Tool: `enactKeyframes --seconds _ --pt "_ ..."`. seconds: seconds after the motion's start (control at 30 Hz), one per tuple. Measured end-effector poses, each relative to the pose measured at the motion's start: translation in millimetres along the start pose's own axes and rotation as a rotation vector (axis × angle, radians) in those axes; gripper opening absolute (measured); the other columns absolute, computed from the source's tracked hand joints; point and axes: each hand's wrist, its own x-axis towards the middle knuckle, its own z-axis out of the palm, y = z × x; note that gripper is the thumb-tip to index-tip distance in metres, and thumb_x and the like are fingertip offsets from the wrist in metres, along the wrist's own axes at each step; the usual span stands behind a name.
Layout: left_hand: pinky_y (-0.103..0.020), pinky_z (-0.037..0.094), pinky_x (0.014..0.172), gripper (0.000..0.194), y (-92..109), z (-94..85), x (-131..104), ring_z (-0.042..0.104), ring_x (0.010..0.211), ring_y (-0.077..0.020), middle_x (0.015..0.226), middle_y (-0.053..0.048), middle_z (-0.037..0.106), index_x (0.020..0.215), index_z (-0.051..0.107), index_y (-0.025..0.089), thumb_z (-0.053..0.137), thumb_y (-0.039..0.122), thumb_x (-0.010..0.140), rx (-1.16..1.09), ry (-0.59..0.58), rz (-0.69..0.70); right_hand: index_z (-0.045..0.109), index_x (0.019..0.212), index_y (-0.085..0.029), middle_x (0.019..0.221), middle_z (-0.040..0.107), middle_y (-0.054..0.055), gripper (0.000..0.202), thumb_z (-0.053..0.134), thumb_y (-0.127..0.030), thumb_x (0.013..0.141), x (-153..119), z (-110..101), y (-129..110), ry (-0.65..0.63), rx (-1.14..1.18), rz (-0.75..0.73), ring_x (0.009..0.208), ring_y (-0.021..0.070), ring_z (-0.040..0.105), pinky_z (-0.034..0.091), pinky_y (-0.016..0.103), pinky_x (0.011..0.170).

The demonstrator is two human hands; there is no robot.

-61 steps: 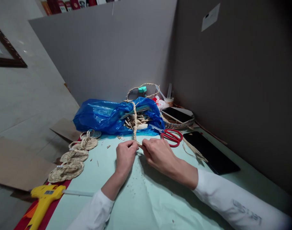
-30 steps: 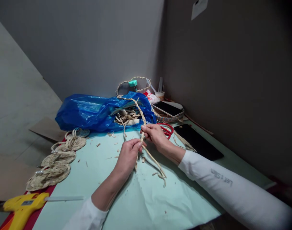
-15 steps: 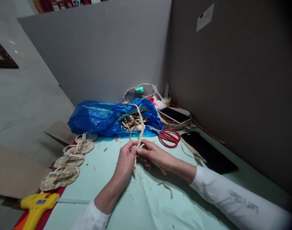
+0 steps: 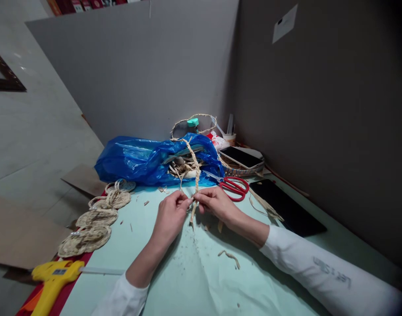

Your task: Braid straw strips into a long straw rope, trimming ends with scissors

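Observation:
A pale braided cord of dried plant fibre (image 4: 196, 165) runs down from the blue bag to my fingers, its loose end hanging below them. My left hand (image 4: 173, 213) pinches a strand at the braid's left side. From the right, my right hand (image 4: 217, 202) grips the braid between thumb and fingers, the two hands' fingertips almost meeting. The braid's far part curves up in a wide loop behind the bag. Which strand lies in which fingers is partly hidden.
A blue plastic bag (image 4: 131, 160) holds dried fibre strips. Red-handled scissors (image 4: 234, 188), a dark tablet-like slab (image 4: 288, 208) and a phone (image 4: 242, 157) lie to the right. Small woven sandals (image 4: 95, 218) and a yellow glue gun (image 4: 57, 276) line the left edge.
My hands have drawn slightly apart at the fingertips, and the left now pinches a strand out to the side. The braid's lower end has shifted a little right and up.

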Motion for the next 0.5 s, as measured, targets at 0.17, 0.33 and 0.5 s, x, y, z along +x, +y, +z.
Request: enactKeyframes --seconds 0.17,0.33,0.5 --pt "-0.024 0.033 0.053 0.018 4.2 -0.7 -3.7 0.045 0.054 -0.0121 0.059 0.001 0.056 0.063 0.056 0.018 0.059 0.032 0.074 -0.063 0.039 -0.023 0.071 0.063 -0.013 0.057 0.063 0.003 0.031 0.058 -0.036 0.08 -0.2 2.7 -0.8 0.091 0.087 -0.012 0.046 0.0091 0.04 0.027 0.023 0.047" --pt "-0.02 0.019 0.041 0.024 5.2 8.9 -8.4 0.029 0.042 -0.0065 0.051 0.005 0.045 0.06 0.05 0.018 0.058 0.036 0.073 -0.312 -0.01 -0.184 0.071 0.062 -0.013 0.057 0.063 0.004 0.029 0.059 -0.035 0.078 -1.6 0.9 -3.4 0.153 0.133 0.017 0.049 0.01 0.044 0.026 0.022 0.046" --pt "-0.02 0.009 0.036 0.028 2.3 28.5 -14.9 0.012 0.035 -0.0048 0.044 0.011 0.023 0.064 0.047 0.02 0.053 0.043 0.079 -0.524 -0.152 -0.352 0.07 0.071 -0.011 0.054 0.059 0.001 0.024 0.063 -0.034 0.074 -3.1 4.8 -4.4 0.211 0.266 0.078 0.047 0.0081 0.044 0.023 0.021 0.043"
